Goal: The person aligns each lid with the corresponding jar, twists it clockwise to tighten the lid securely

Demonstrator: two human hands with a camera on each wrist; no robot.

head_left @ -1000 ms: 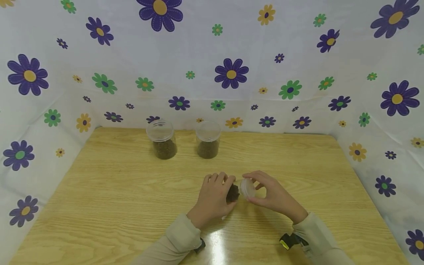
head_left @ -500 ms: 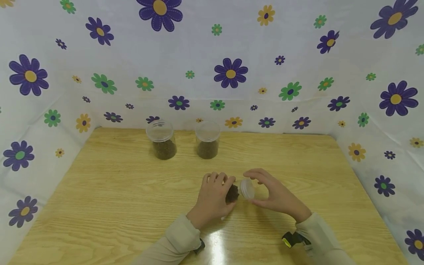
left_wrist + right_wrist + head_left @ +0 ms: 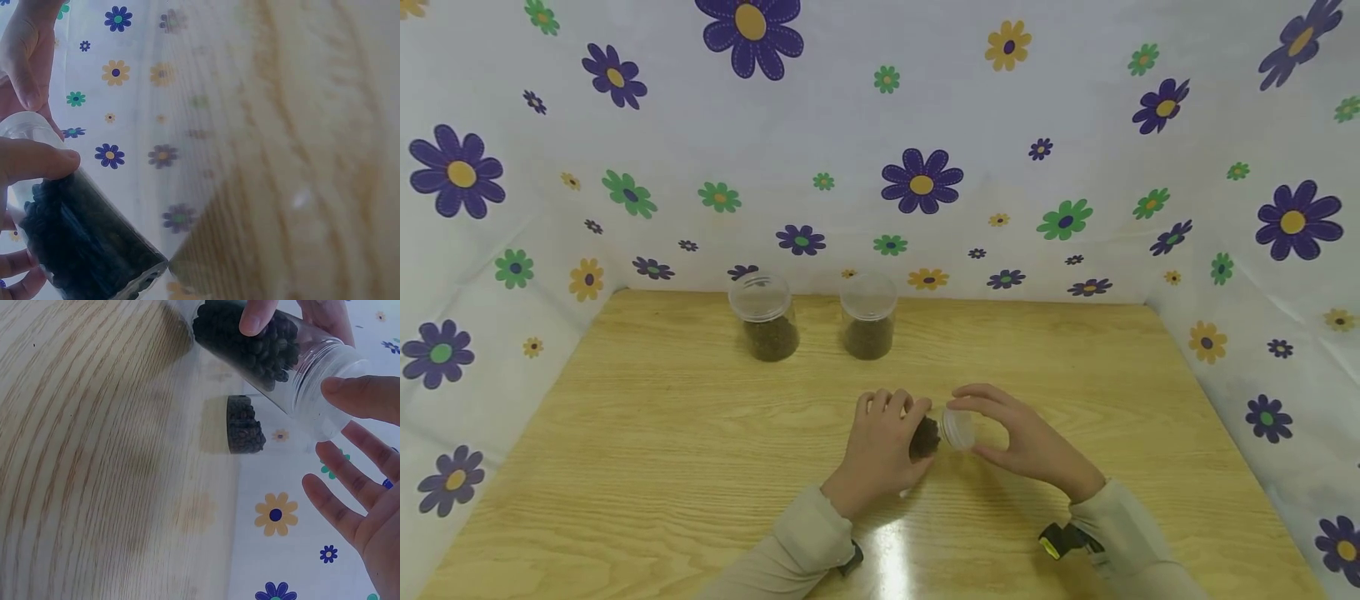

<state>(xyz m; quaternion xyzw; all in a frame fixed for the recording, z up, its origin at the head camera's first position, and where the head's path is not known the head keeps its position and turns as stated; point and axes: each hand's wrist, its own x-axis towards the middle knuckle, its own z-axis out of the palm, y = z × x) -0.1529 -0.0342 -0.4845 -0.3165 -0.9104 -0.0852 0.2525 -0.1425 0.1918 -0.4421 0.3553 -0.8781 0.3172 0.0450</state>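
A small clear jar (image 3: 275,353) of dark beans lies tilted on its side, its screw lid towards the right. My left hand (image 3: 887,446) grips the jar round its body, covering much of it in the head view. The dark beans (image 3: 87,237) show through the wall in the left wrist view. My right hand (image 3: 1030,437) is at the translucent lid (image 3: 958,429), index finger on its upper edge and thumb at its lower side. In the right wrist view the thumb (image 3: 362,394) overlaps the lid while the other fingers are spread below it. The lid sits on the jar's neck.
Two lidded clear jars with dark contents, a left one (image 3: 770,329) and a right one (image 3: 868,329), stand upright at the back of the wooden table (image 3: 662,467). A flower-printed white cloth (image 3: 850,125) encloses the table's back and sides.
My right fingers loosened from the lid and opened slightly, then the index finger came back onto its upper edge. My left hand and the jar have stayed in place.
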